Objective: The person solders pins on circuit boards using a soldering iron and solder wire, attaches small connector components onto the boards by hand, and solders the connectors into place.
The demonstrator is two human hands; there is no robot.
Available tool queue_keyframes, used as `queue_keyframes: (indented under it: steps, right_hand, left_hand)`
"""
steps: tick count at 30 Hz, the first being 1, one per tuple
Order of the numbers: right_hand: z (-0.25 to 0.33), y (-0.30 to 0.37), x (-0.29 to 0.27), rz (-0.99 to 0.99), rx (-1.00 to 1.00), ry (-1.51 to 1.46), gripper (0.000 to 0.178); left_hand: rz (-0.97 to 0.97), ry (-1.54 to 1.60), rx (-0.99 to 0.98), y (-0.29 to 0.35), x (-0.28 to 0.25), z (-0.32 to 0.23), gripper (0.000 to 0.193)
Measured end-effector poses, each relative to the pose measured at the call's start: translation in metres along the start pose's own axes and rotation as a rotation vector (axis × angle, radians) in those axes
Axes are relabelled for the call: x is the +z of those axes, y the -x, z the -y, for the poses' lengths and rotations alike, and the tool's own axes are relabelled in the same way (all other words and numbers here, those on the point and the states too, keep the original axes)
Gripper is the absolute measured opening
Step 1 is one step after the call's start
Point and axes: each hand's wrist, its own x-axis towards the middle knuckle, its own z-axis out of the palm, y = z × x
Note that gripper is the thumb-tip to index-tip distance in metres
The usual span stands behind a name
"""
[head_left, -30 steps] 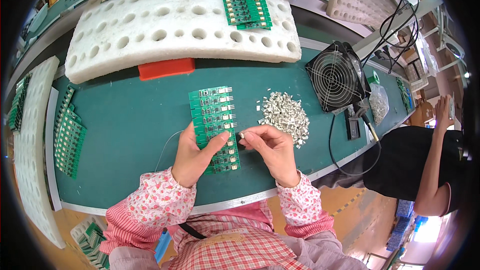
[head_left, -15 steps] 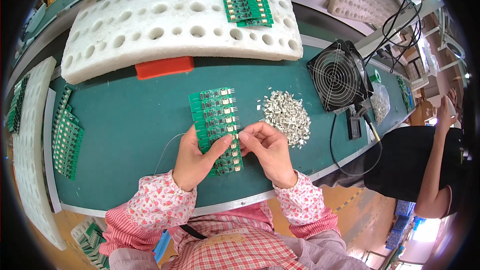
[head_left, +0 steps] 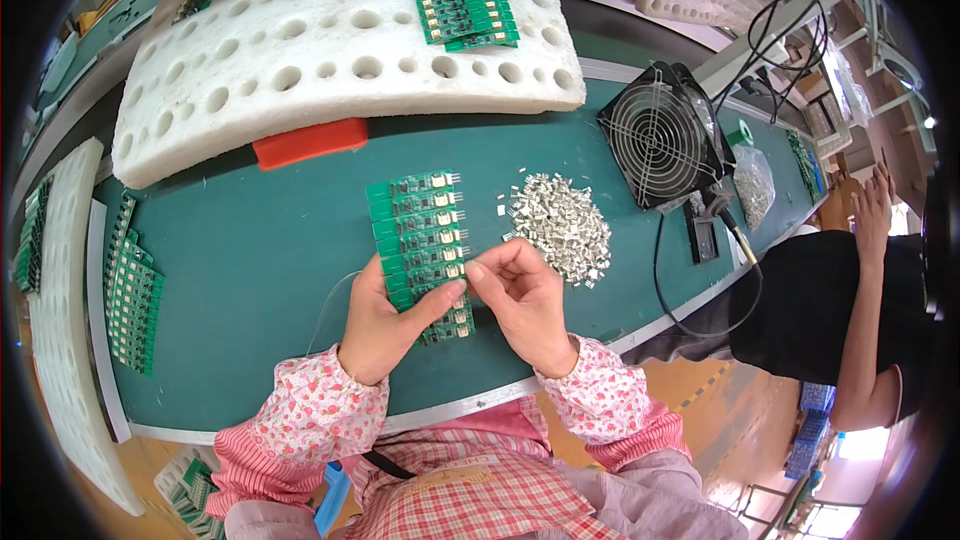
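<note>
One green tabletop (head_left: 230, 240) has a white foam block (head_left: 330, 47) at its far side and, nearer, a green circuit board (head_left: 415, 230) gripped in the left hand (head_left: 383, 325), the right hand (head_left: 527, 297) pinched closed at the board's right edge, near a heap of silver bits (head_left: 563, 230).

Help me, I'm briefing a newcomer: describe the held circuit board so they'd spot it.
Find the green worktable. Just left of its pile of small silvery parts is the green circuit board. Unlike the boards on the white foam block, it's gripped by the left hand.
</note>
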Motion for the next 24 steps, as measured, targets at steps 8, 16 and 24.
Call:
queue_keyframes:
  steps: [8, 16, 24]
  right_hand:
    - [0.027, -0.044, -0.035, -0.148, -0.563, 1.065, 0.016]
    - [-0.009, -0.073, -0.039, -0.149, -0.846, 1.532, 0.008]
    - [0.006, -0.056, -0.044, -0.152, -0.777, 1.46, 0.017]
  left_hand:
    - [-0.084, 0.138, -0.072, -0.003, -0.007, -0.005, 0.032]
    - [-0.12, 0.037, -0.054, 0.0, -0.014, 0.0, 0.049]
    - [-0.151, -0.063, -0.082, 0.002, 0.008, -0.016, 0.055]
